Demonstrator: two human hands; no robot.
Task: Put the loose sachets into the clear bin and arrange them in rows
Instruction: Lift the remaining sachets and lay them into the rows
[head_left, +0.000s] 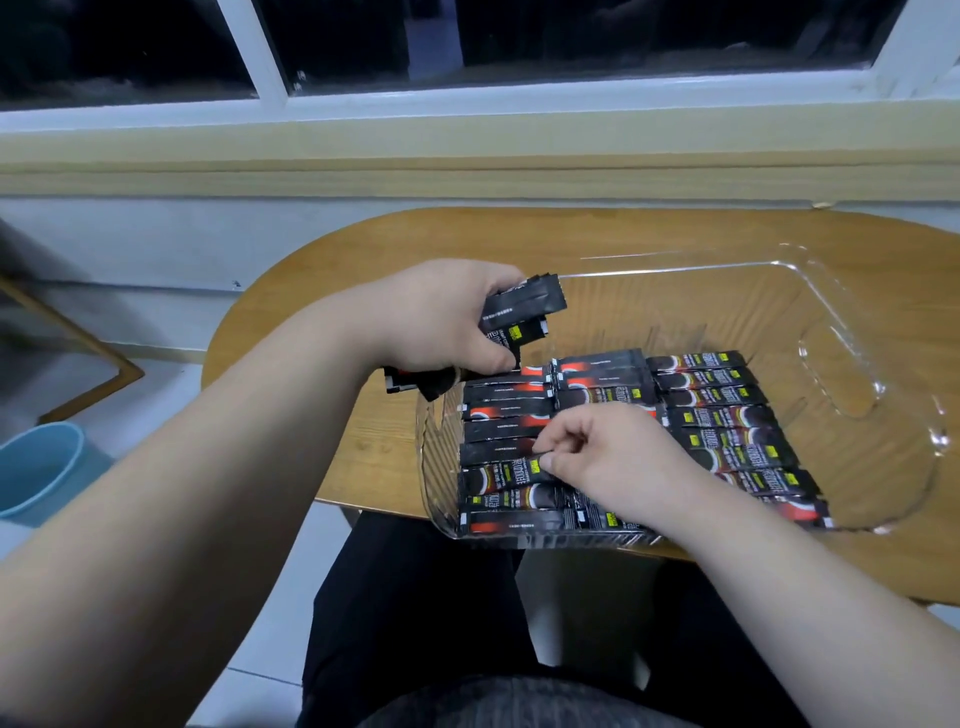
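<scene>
The fingers of your right hand were curled in, thumb and forefinger pinching the end of a single sachet that ran off to the left of them, down inside the clear bin. That sachet belonged to the left column, where sachets lay crosswise, one against the next. A middle column passed under your knuckles, and a right column lay just to the right of the hand. Beyond the fingers, the far stretch of the bin floor held no sachets.

Up and to the left, the fingers of your left hand were wrapped round a bundle of sachets. You held it over the bin's left rim, and its ends stuck out above and below your fist. The table lay under all of it, and a blue bucket stood on the floor well off to the left.

You looked to be squaring one sachet into its row. The filling seemed well along but not finished, since the bundle was yet to go in. The next move called for a light touch: seat the pinched sachet flush with its neighbours and let go without dragging them. Then you would draw the next one from the bundle in your left hand.
</scene>
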